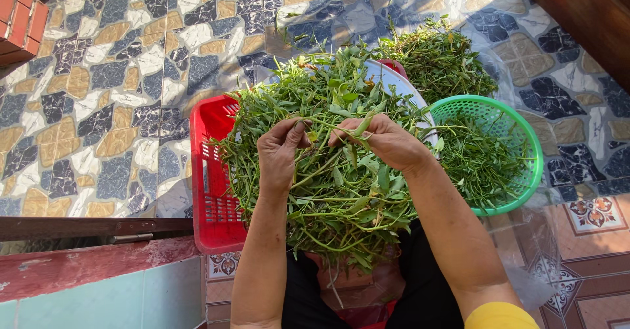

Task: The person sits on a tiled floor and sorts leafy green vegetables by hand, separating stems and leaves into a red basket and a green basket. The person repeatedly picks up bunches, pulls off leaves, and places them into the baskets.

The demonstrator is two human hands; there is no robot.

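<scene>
Left hand closed, fingertips pinching a green stem at its near end. Right hand closed too, gripping the same stem and a few leaves just beside the left. Both hands rest on top of a big heap of greens, leafy stalks piled loose, spilling toward the person's lap. Heap sits in a red crate, slotted sides, mostly buried. To the right, touching the heap, a green round basket holding finer stems. Behind the heap a white bowl rim shows, partly hidden. Further back a second pile of greens lies on clear plastic on the tiled floor. Yellow sleeve at right arm
</scene>
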